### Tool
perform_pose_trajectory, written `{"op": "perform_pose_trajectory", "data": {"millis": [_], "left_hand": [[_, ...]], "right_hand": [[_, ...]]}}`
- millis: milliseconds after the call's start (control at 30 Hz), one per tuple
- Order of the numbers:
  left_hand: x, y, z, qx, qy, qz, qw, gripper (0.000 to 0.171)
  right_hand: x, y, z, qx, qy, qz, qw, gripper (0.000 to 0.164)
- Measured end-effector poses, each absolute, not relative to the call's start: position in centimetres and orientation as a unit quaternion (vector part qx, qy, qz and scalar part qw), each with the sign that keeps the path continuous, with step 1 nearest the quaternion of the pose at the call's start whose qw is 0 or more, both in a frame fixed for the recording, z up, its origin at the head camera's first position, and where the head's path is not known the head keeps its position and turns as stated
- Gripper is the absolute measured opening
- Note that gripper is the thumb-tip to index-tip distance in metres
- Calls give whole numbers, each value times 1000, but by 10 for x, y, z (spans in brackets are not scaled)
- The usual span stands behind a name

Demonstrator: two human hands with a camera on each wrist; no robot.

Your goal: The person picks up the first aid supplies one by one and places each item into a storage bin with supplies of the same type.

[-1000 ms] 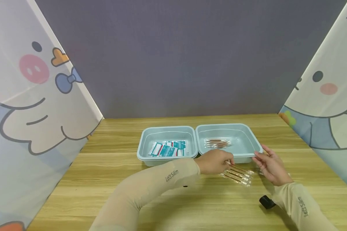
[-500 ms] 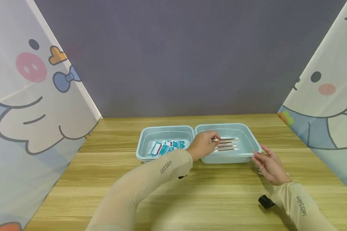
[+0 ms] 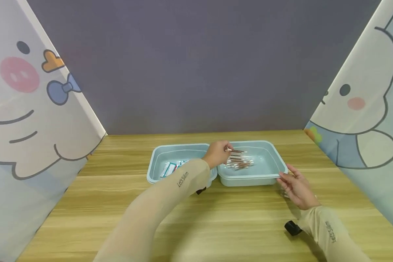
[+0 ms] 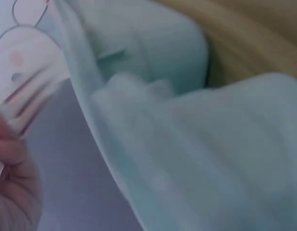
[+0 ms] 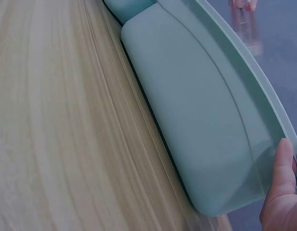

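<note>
My left hand (image 3: 217, 153) pinches a strip of clear-wrapped cotton swabs (image 3: 237, 150) with brown sticks and white tips, held over the left part of the right-hand pale blue plastic tray (image 3: 249, 182). More wrapped swabs (image 3: 242, 165) lie on that tray's floor. In the left wrist view the held swabs (image 4: 30, 98) stick out past my fingers, blurred. At the tray's front right corner, my right hand (image 3: 298, 189) grips the rim, its thumb on top. Seen from the right wrist, the right hand (image 5: 282, 192) lies against the tray's outer wall.
A matching tray (image 3: 152, 163) stands close on the left, holding white and teal sachets (image 3: 168, 169), partly behind my left forearm. Under my right hand, some clear-wrapped items (image 3: 284, 194) lie on the wooden table (image 3: 235, 225). A dark grey panel (image 3: 196, 69) rises behind.
My left hand has carried swabs from the table in front into the right tray, then up and leftward over it, still holding some. The right hand keeps its place on the rim.
</note>
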State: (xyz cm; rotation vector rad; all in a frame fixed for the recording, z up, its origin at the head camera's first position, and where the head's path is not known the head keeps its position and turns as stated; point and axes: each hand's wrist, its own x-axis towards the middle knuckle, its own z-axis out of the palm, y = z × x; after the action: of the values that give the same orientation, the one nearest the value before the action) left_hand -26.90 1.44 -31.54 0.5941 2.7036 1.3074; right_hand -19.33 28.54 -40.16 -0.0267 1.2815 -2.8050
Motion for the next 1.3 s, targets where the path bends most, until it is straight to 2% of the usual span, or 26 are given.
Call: {"op": "perform_pose_trajectory", "data": {"millis": [200,467,667,933,1067,1200,1300], "left_hand": [[-275,12,-305,166,911,368,84,17],[-277,10,-303,161,922,335,106,25],[-277,15,-305,160,921,330,128,24],[-278,26,-308,167,937,280,123,32],[-281,29,-310,172,932,286,142,30],[-286,34,-312,182,924,295,161,36],[-288,37,-313,176,925,296,162,36]], "right_hand": [[-197,282,-404,-10,397,-917,28,35],[-196,282,-405,-13,401,-915,31,31],[-196,282,-406,-18,396,-917,29,31],[-196,283,-407,-18,397,-917,28,31],[-197,283,-406,-11,409,-912,30,36],[-198,283,-406,-5,408,-912,28,37],[-198,283,-406,-4,411,-911,28,37]]}}
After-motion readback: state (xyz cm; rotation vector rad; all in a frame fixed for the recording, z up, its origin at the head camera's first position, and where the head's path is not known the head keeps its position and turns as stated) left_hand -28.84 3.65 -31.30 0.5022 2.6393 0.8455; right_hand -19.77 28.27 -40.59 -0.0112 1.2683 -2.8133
